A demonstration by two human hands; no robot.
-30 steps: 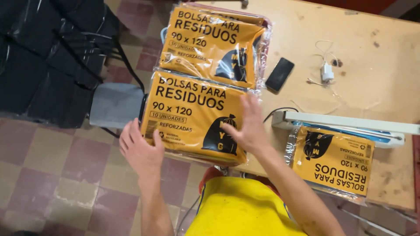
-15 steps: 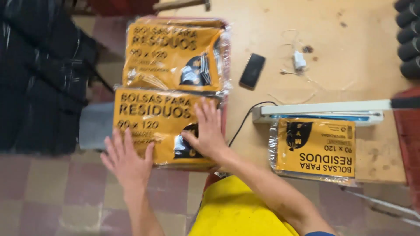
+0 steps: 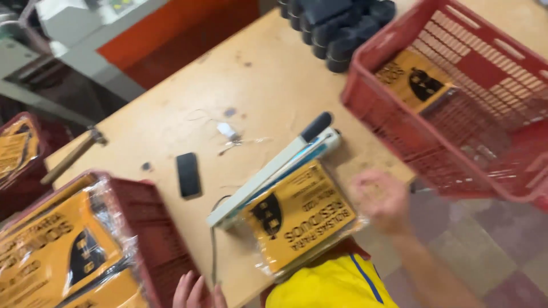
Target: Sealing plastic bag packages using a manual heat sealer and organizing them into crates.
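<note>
**Both hands off the stacked packs, right one now by the single pack**

Since the earlier frames the view has swung right and both hands have come off the orange packs in the red crate point(image 3: 154, 239). Right hand point(image 3: 381, 199) is now blurred, hovering just beside the right edge of the lone orange bag pack point(image 3: 299, 219) that lies flat on the worktop point(image 3: 257, 74) near its front edge. Can't tell how its fingers are set, too smeared, but it doesn't seem to be gripping anything. Left hand point(image 3: 197, 292) is barely in shot at the bottom, fingers loosely spread and holding nothing, right next to the crate's wall.

That pack has its top end tucked under the long white heat sealer point(image 3: 274, 171). A black phone point(image 3: 189, 174) lies left of the sealer. Another red basket point(image 3: 456, 97) sits at the right with one more orange pack point(image 3: 414, 80) in it, and black rolls point(image 3: 337, 28) are stacked behind.
</note>
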